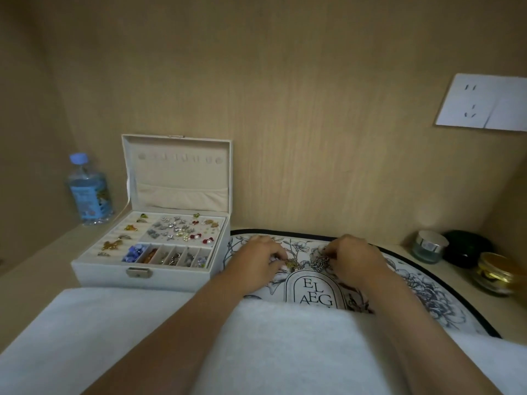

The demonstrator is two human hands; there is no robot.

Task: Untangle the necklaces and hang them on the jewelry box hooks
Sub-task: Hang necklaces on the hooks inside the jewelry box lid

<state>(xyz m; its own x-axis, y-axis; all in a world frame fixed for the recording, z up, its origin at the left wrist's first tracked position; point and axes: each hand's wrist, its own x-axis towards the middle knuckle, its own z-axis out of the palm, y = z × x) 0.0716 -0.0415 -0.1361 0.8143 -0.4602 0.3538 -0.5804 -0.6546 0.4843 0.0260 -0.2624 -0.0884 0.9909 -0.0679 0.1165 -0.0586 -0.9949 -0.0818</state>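
Note:
A white jewelry box (108, 270) stands open at the left, its tray full of small trinkets. A row of hooks (179, 158) runs across the inside of its raised lid, with nothing hanging on them. To the right lies a floral mat (427, 295). On it, a gold necklace (291, 263) sits by the fingertips of my left hand (258, 259), whose curled fingers pinch it. My right hand (355, 259) pinches a bunched silver chain (320, 262). The two chains lie close together; whether they are linked I cannot tell.
A water bottle (89, 192) stands left of the box against the wall. Three small jars (430, 246) sit at the right edge of the desk. A white towel (271, 352) covers the near side. A wall socket (484, 102) is at upper right.

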